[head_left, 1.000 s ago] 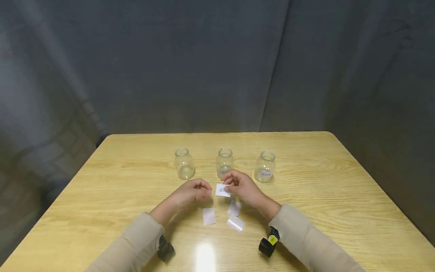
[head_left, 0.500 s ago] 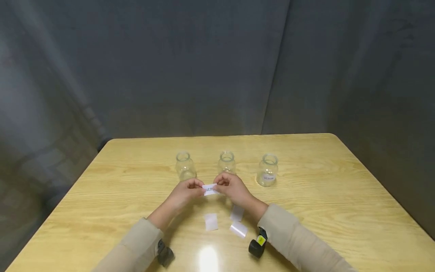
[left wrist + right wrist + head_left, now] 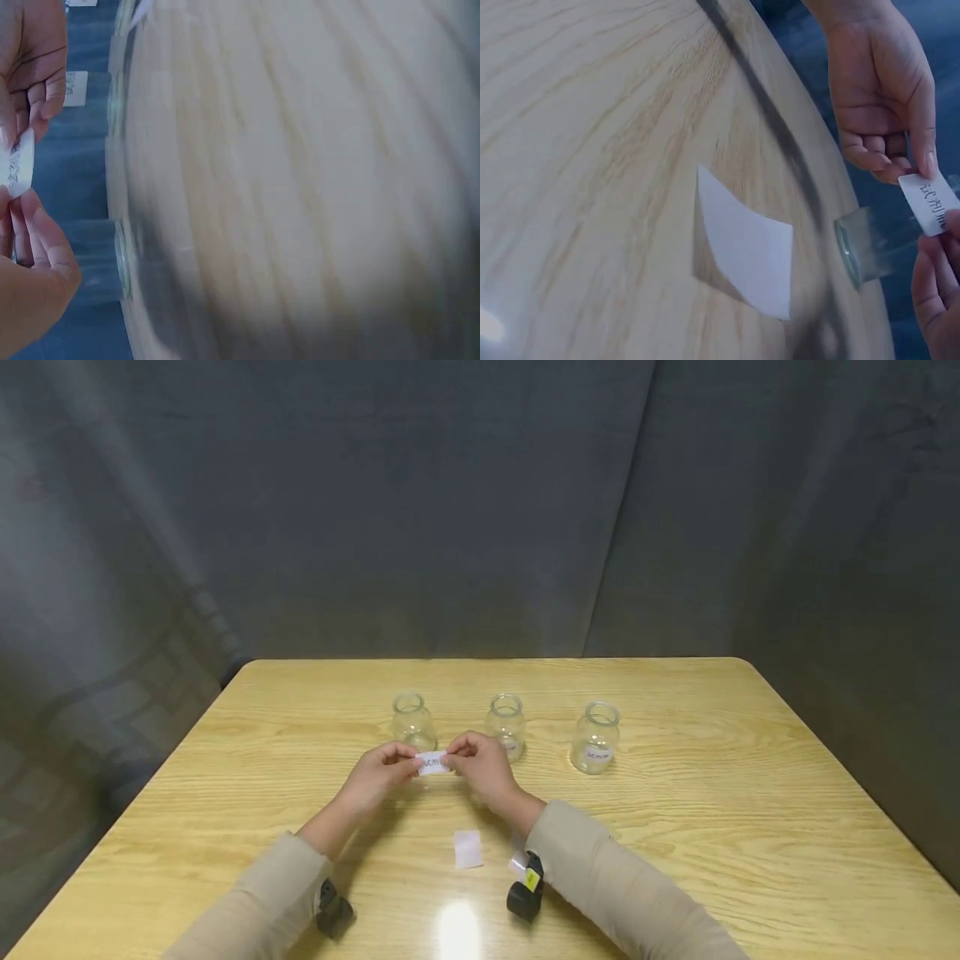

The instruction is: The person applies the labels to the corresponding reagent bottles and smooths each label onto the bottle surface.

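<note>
Both hands pinch a small white label (image 3: 432, 763) with dark handwritten characters, stretched between them. The left hand (image 3: 380, 777) grips its left end, the right hand (image 3: 483, 768) its right end. Directly behind the label in the head view stands the left glass jar (image 3: 412, 720), on which no label shows; its lower part is hidden. The middle jar (image 3: 506, 720) and right jar (image 3: 597, 739) each bear a similar white label, the middle one partly covered by the right hand. Up close, the right wrist view shows the label (image 3: 928, 201) held by thumbs and fingers.
A white paper square (image 3: 468, 849) lies on the wooden table (image 3: 712, 827) nearer the person, its edges curling in the right wrist view. Another glossy piece (image 3: 517, 857) is mostly hidden by the right wrist camera (image 3: 525, 897). Dark curtains (image 3: 450, 510) hang behind the table.
The left hand has taken hold of the label's free end, which the right hand held alone at first. Both hands have moved left and forward with it, toward the left jar.
</note>
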{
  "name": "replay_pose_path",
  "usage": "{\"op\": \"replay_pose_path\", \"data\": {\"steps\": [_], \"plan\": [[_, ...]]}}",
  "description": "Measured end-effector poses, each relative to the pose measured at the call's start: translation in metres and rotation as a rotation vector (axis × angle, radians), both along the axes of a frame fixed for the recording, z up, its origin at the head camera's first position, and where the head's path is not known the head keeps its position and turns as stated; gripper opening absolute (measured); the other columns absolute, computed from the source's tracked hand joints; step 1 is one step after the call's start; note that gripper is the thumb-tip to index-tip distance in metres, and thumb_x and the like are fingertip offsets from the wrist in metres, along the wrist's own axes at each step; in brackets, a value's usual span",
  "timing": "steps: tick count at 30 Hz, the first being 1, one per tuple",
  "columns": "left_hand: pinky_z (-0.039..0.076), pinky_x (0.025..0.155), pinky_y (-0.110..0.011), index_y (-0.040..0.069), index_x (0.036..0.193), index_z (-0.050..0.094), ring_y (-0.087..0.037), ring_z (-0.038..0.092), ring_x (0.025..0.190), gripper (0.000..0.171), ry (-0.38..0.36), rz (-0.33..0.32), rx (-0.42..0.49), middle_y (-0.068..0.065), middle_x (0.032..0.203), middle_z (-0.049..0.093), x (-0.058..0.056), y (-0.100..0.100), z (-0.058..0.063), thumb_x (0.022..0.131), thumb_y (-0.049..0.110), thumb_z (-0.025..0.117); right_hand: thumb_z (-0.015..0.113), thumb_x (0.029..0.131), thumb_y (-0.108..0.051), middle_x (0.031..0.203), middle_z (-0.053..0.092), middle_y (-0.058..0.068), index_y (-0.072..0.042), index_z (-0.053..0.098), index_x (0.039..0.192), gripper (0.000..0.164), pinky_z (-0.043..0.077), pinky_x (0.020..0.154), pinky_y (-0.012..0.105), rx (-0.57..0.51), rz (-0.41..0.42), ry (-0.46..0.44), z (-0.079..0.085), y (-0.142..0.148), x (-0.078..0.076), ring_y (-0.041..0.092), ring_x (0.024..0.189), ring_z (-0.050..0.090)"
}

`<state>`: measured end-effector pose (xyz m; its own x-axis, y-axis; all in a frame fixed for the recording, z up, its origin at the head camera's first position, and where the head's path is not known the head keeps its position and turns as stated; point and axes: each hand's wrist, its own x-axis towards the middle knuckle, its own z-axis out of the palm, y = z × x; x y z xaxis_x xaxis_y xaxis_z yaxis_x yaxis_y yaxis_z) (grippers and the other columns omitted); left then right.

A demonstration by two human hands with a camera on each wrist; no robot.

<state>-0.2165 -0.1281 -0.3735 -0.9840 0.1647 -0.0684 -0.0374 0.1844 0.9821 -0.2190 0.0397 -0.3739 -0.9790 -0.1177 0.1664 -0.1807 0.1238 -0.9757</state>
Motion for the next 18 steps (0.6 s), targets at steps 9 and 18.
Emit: {"op": "replay_pose_path", "data": {"steps": [9,18], "plan": [[0.044,0.077,-0.036,-0.008,0.095,0.055,-0.017,0.052,0.077,0.020,0.003,0.130,-0.056,-0.009,0.086,0.054,0.001,-0.009,-0.001,0.081,0.006,0.058,0.065,0.072,0.001,0.062,0.051,-0.001,0.000,0.059,0.072,0.007,0.038,0.051,0.018,0.060,-0.034,0.007,-0.013,-0.020,-0.011,0.008,0.059,0.044],[0.044,0.070,-0.032,-0.005,0.091,0.054,-0.020,0.053,0.075,0.016,-0.011,0.191,-0.123,-0.007,0.079,0.056,-0.008,-0.010,-0.004,0.079,0.005,0.058,0.064,0.073,-0.003,0.065,0.053,0.000,-0.002,0.058,0.072,0.006,0.041,0.057,0.020,0.175,-0.038,0.038,-0.017,-0.025,-0.021,0.008,0.062,0.046]]}}
